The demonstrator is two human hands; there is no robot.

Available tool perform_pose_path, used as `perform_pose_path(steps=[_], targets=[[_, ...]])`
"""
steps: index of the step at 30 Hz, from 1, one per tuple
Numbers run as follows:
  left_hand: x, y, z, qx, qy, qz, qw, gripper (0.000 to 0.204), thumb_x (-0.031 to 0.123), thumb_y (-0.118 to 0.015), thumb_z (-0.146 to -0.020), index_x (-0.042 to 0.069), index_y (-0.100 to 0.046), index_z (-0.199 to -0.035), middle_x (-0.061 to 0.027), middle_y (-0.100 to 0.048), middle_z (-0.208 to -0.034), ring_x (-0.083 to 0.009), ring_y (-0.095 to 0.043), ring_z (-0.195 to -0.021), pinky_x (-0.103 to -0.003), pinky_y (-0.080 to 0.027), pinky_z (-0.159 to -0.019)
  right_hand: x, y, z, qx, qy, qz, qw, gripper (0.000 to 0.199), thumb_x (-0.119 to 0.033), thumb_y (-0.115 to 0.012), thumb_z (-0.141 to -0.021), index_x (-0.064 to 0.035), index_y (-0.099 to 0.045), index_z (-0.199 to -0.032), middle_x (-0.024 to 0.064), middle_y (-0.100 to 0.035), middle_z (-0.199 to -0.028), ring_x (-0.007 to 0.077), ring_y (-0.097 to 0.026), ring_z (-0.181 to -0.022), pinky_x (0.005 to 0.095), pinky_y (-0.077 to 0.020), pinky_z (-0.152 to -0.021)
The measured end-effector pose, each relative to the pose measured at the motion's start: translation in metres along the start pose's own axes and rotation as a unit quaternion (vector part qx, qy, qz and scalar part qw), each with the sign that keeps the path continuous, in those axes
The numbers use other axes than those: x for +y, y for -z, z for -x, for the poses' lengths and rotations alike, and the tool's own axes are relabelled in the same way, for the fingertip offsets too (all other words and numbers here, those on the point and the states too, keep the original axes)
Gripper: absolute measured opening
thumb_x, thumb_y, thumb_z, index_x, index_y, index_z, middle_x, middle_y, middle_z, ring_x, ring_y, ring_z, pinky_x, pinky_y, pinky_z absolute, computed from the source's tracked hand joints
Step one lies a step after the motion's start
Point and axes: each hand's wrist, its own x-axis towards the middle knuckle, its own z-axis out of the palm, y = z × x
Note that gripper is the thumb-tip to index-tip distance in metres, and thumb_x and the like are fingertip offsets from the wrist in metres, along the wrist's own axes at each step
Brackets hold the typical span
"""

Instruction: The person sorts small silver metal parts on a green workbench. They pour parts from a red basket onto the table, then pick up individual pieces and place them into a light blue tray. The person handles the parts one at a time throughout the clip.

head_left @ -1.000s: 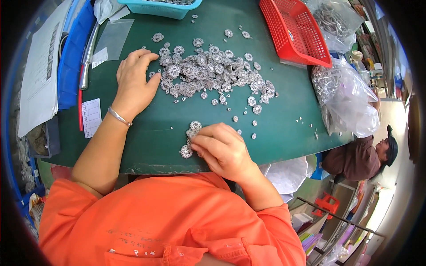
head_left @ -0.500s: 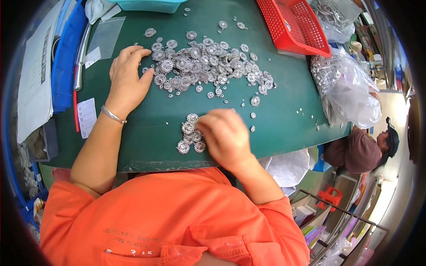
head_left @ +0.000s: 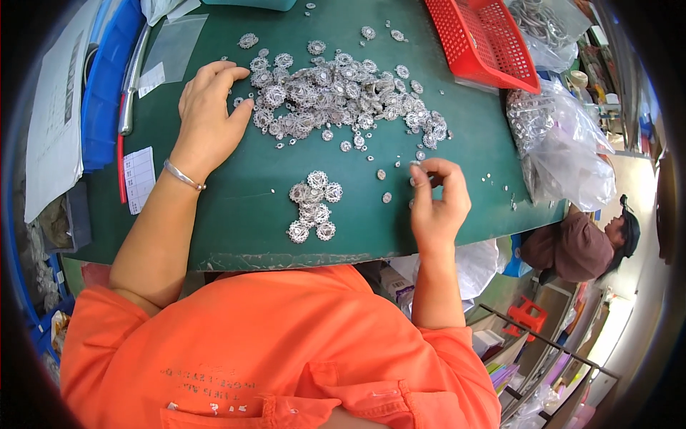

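The right hand (head_left: 437,204) pinches a tiny silver piece (head_left: 416,166) at its fingertips on the green table (head_left: 236,179), while the left hand (head_left: 207,114) lies open, fingers toward the wide pile of silver ornaments (head_left: 343,96) running left-right.

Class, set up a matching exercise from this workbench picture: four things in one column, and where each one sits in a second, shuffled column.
1. left hand
2. right hand
3. red basket
4. clear bag of metal parts

a. far right corner of the green mat
b. pinching a tiny piece
c. flat beside the big pile of silver rosettes
d. at the table's right edge

Pairs: 1-c, 2-b, 3-a, 4-d
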Motion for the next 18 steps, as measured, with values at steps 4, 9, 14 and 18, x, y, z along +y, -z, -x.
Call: perform_pose_path(steps=[4, 9, 14, 18], targets=[[0.000, -0.001, 0.000, 0.002, 0.019, 0.024, 1.000, 0.037, 0.011, -0.070, -0.076, 0.008, -0.063, -0.112, -0.0097, -0.056, -0.122, -0.0308, -0.051, -0.118, -0.041, -0.036, -0.103, -0.038, -0.025, 0.017, -0.063, 0.169, -0.076, 0.981, 0.020, 0.004, -0.070, -0.074, -0.0029, -0.065, -0.092, 0.0093, -0.063, -0.086, 0.0281, -0.061, -0.075, 0.0366, -0.0498, -0.065], [0.002, 0.002, 0.000, 0.002, 0.008, 0.011, 1.000, 0.037, 0.009, -0.068, -0.077, 0.007, -0.062, -0.113, -0.0122, -0.055, -0.124, -0.0316, -0.052, -0.118, -0.040, -0.038, -0.101, -0.047, -0.039, 0.014, -0.148, 0.209, -0.104, 0.961, 0.024, -0.006, -0.072, -0.075, -0.0040, -0.066, -0.099, 0.0081, -0.062, -0.096, 0.0277, -0.058, -0.083, 0.0373, -0.0443, -0.071], [0.002, 0.001, 0.000, 0.000, 0.002, 0.009, 1.000, 0.037, 0.008, -0.067, -0.077, 0.006, -0.061, -0.113, -0.0133, -0.055, -0.124, -0.0323, -0.052, -0.118, -0.040, -0.039, -0.101, -0.060, -0.044, 0.006, -0.236, 0.180, -0.111, 0.948, 0.031, -0.006, -0.069, -0.080, -0.0047, -0.064, -0.110, 0.0138, -0.059, -0.109, 0.0338, -0.055, -0.098, 0.0409, -0.0434, -0.086], [0.005, 0.001, 0.000, 0.003, 0.004, 0.001, 1.000, 0.037, 0.008, -0.068, -0.077, 0.006, -0.061, -0.113, -0.0132, -0.055, -0.124, -0.0322, -0.051, -0.119, -0.040, -0.039, -0.102, -0.044, -0.045, 0.003, -0.169, 0.175, -0.084, 0.966, 0.024, -0.002, -0.067, -0.079, -0.0009, -0.064, -0.103, 0.0146, -0.059, -0.105, 0.0352, -0.055, -0.099, 0.0418, -0.0446, -0.086]])
